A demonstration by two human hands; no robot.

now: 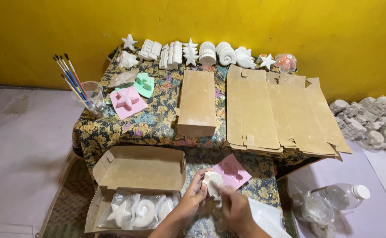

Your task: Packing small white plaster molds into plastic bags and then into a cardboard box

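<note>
Two hands hold one white shell at 6 o'clock, just right of the open box. Left hand is clamped on it; right hand pinches its edge beside the pink mold.

Single head cam, looks steeply down from near side over the floral-cloth counter, facing the far yellow wall.

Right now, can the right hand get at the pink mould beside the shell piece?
Probably yes: the pink mould lies uncovered just beyond the right hand, nothing between them, though both hands are busy on the white shell piece.
</note>
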